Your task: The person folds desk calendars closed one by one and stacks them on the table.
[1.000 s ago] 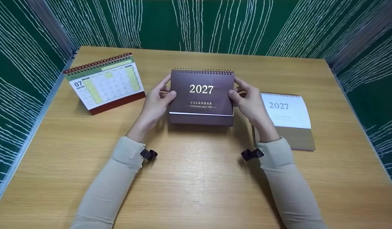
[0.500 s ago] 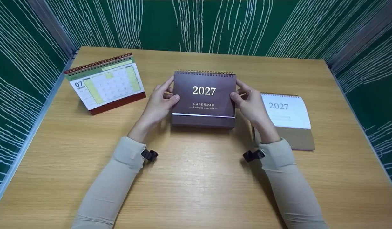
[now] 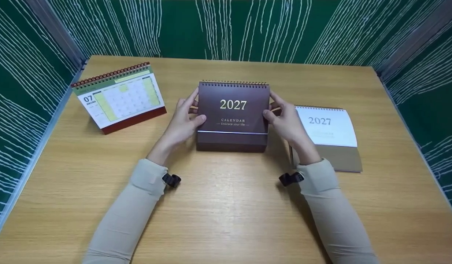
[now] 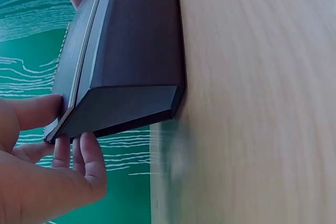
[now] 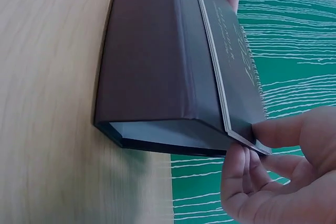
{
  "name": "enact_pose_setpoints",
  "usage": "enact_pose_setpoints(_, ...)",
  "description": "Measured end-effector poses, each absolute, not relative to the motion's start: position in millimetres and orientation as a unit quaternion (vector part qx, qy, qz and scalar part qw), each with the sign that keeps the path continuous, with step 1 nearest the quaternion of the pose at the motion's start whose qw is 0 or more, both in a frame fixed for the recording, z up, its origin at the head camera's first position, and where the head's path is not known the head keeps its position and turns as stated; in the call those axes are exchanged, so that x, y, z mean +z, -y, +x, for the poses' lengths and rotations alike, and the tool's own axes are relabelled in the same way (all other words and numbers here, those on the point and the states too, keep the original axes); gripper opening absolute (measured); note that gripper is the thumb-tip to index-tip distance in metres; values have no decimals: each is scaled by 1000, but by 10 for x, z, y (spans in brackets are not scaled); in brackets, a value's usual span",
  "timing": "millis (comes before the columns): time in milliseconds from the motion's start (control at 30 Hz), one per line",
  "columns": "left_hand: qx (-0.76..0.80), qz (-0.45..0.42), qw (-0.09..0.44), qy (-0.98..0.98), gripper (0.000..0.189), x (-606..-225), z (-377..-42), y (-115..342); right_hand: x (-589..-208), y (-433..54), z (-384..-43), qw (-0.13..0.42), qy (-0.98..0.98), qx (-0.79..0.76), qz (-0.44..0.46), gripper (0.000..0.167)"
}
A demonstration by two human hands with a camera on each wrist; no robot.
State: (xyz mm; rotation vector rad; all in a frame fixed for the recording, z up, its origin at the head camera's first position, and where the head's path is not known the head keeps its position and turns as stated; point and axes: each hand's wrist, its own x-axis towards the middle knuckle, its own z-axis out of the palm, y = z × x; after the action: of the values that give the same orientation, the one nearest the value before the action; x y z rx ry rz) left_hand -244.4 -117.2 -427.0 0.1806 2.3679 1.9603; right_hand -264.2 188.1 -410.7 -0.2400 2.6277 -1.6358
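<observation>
A dark brown desk calendar (image 3: pixel 233 110) with gold "2027" lettering and a spiral binding along its top is at the middle of the table, its cover facing me. My left hand (image 3: pixel 182 121) grips its left side edge, thumb on the front cover and fingers behind. On the opposite side my right hand (image 3: pixel 287 121) holds the right edge in the same way. Both wrist views show the folded base of the calendar (image 4: pixel 139 30) from its ends, and the right wrist view shows the open hollow under the calendar (image 5: pixel 152 61). Whether the base touches the table is hard to tell.
At the left stands a second desk calendar (image 3: pixel 123 99), turned at an angle, showing a "07" page and a red base. A white "2027" calendar (image 3: pixel 328 126) with a tan base stands at the right, partly behind my right wrist. Green, white-streaked walls (image 3: pixel 248 29) surround the wooden table (image 3: pixel 226 205).
The brown calendar has come slightly towards me with both hands still holding it, and more of its base strip shows. The other two calendars stay in place.
</observation>
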Motion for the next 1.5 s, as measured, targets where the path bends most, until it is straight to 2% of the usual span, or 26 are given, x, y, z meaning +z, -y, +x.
enact_pose_setpoints(267, 639, 48, 50, -766, 84, -4328, -2441, 1177, -4148, -1872, -2654, 33, -837, -540, -78, 68)
enact_pose_setpoints(500, 625, 61, 42, -777, 85, -4370, -2446, 1167, -4182, -1895, -2676, 75, -812, -573, -79, 68)
enact_pose_setpoints(667, 612, 60, 42, -787, 84, -4377, -2448, 1167, -4191, -1887, -2680, 67, -833, -543, -82, 67)
enact_pose_setpoints(1233, 584, 22, 104, -805, 76, -4344, -2421, 1129, -4280, -1900, -2680, 93, -858, -497, -90, 70)
enact_pose_setpoints(1500, 622, 27, 131, -772, 75, -4344, -2404, 1125, -4326, -1897, -2681, 102, -873, -465, -107, 67)
